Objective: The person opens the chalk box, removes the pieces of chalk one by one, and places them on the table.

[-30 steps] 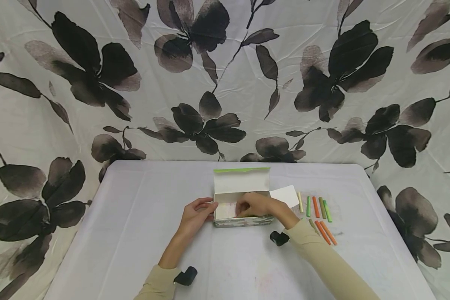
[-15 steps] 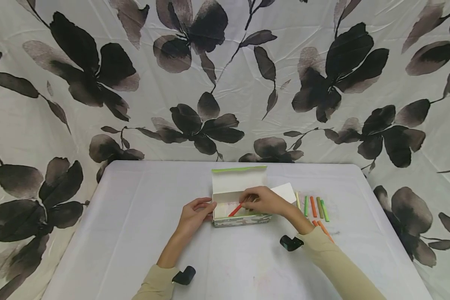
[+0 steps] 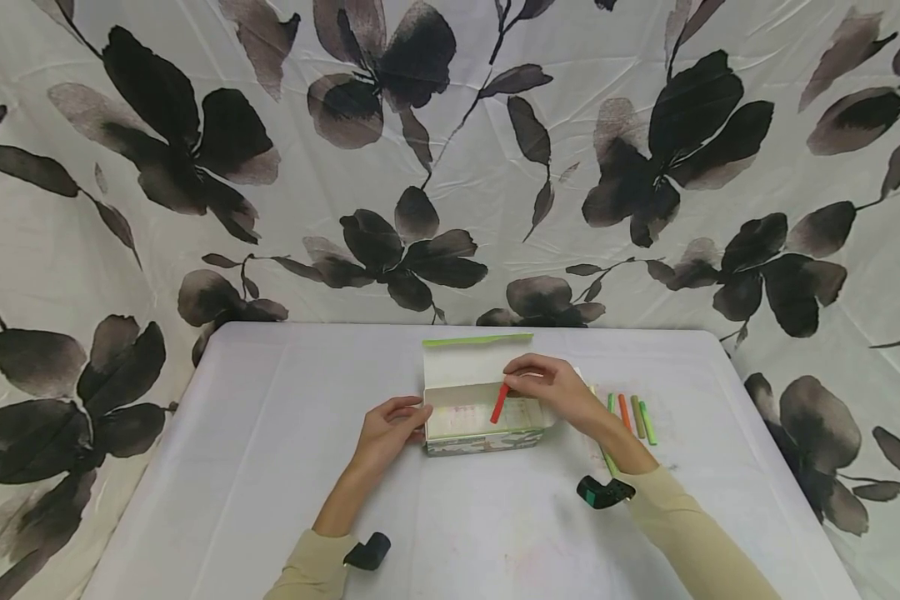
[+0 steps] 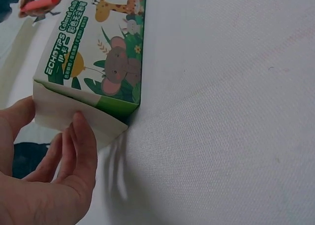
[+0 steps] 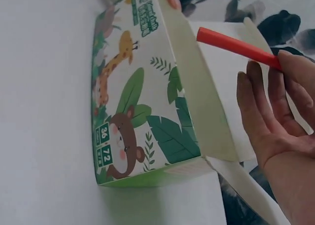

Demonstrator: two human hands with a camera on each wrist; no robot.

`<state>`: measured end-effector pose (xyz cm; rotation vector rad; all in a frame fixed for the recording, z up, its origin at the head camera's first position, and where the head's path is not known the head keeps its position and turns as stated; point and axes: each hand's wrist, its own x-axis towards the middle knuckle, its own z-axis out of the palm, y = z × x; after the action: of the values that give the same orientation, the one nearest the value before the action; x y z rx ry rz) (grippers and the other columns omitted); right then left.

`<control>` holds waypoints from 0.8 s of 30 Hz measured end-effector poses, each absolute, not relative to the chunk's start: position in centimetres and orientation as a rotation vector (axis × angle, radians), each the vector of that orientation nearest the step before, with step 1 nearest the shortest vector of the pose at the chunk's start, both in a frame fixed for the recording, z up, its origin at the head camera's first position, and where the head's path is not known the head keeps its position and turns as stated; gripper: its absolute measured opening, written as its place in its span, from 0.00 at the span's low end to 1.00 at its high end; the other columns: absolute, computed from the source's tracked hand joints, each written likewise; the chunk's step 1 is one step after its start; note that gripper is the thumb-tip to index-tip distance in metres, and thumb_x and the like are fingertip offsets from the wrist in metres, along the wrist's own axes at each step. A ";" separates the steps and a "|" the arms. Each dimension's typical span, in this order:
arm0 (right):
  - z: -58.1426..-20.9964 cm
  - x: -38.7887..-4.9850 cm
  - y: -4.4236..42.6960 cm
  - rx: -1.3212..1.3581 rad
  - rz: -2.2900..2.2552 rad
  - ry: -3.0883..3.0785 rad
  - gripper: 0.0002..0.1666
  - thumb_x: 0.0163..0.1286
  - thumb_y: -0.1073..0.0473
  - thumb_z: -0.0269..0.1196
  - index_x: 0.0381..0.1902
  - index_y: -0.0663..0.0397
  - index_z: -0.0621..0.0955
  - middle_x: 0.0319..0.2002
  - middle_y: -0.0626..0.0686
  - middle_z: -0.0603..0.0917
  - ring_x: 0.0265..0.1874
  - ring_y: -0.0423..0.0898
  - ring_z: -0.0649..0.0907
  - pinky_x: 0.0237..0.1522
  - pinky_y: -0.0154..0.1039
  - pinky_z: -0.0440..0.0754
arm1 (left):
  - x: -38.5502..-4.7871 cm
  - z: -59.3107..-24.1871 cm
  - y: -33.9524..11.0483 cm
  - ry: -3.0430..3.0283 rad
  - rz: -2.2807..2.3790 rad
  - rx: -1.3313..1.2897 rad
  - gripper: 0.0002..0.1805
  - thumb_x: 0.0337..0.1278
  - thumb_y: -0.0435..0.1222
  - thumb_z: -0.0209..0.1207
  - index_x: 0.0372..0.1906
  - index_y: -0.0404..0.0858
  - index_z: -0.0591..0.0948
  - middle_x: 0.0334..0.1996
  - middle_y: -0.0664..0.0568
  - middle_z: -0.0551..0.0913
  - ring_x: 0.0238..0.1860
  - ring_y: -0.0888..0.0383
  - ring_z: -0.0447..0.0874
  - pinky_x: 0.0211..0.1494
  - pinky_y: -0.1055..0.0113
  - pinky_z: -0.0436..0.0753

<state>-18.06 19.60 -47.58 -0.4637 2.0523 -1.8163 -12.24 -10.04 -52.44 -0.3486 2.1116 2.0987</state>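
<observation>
My right hand (image 3: 555,385) pinches the end of a red chalk stick (image 3: 499,403) between thumb and fingertips. In the head view the stick tilts down over the box's interior; the right wrist view has the red chalk stick (image 5: 238,48) beside the open top. The chalk box (image 3: 483,442), printed with animals and the words "Colored chalk" (image 4: 74,35), stands with its lid (image 3: 478,364) raised at the back. At the box's left end, my left hand (image 3: 390,422) holds the white side flap (image 4: 81,112) between thumb and fingers.
Several chalk sticks, green, orange and olive (image 3: 636,414), lie on the white-covered table (image 3: 307,367) right of the box, partly hidden behind the right forearm. A second side flap (image 5: 251,190) sticks out at the box's right end. A floral cloth (image 3: 420,167) hangs behind.
The right hand has drawn the red chalk stick up from inside the box and moved slightly rightward and away. My left hand has stayed at the box's left end.
</observation>
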 end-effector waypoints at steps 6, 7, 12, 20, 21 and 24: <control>-47.1 -17.4 20.7 -0.419 -1.923 1.959 0.20 0.74 0.64 0.65 0.58 0.73 0.78 0.49 0.58 0.84 0.46 0.47 0.88 0.55 0.50 0.84 | -12.3 -52.4 -10.0 2.127 2.082 -0.362 0.23 0.63 0.36 0.70 0.59 0.28 0.80 0.40 0.45 0.83 0.36 0.55 0.87 0.41 0.66 0.87; -47.1 -17.3 21.0 -0.412 -1.926 1.960 0.20 0.74 0.64 0.65 0.58 0.73 0.78 0.49 0.58 0.84 0.45 0.47 0.88 0.55 0.50 0.84 | -12.2 -52.4 -10.0 2.125 2.085 -0.363 0.23 0.63 0.36 0.70 0.59 0.29 0.80 0.40 0.45 0.83 0.36 0.55 0.87 0.41 0.66 0.87; -46.9 -16.8 22.5 -0.380 -1.893 2.018 0.21 0.74 0.63 0.66 0.58 0.73 0.78 0.50 0.58 0.85 0.46 0.46 0.88 0.53 0.49 0.85 | -12.2 -52.3 -10.0 2.118 2.099 -0.364 0.23 0.62 0.36 0.71 0.58 0.29 0.81 0.39 0.45 0.83 0.36 0.55 0.87 0.41 0.64 0.87; -46.4 -15.8 25.4 -0.353 -1.813 2.137 0.21 0.74 0.59 0.66 0.57 0.69 0.80 0.54 0.71 0.81 0.46 0.47 0.89 0.51 0.47 0.86 | -12.2 -51.9 -10.1 2.138 2.081 -0.373 0.23 0.60 0.37 0.72 0.56 0.29 0.82 0.38 0.46 0.83 0.35 0.57 0.86 0.41 0.64 0.87; -46.3 -15.7 25.8 -0.348 -1.804 2.147 0.21 0.74 0.59 0.67 0.57 0.69 0.80 0.55 0.71 0.81 0.46 0.48 0.89 0.51 0.47 0.86 | -12.3 -51.9 -10.1 2.144 2.079 -0.373 0.23 0.60 0.37 0.72 0.56 0.29 0.82 0.38 0.46 0.83 0.34 0.57 0.86 0.41 0.64 0.87; -45.9 -15.4 26.9 -0.328 -1.788 2.169 0.23 0.74 0.58 0.67 0.58 0.70 0.79 0.55 0.71 0.80 0.46 0.48 0.89 0.52 0.47 0.85 | -12.3 -51.9 -10.2 2.163 2.072 -0.373 0.23 0.60 0.38 0.73 0.55 0.30 0.82 0.37 0.46 0.84 0.33 0.57 0.85 0.41 0.64 0.87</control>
<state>-15.37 26.89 -45.92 -0.3281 2.1685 -1.7876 -12.32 -10.16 -51.92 -0.3731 2.1625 2.0716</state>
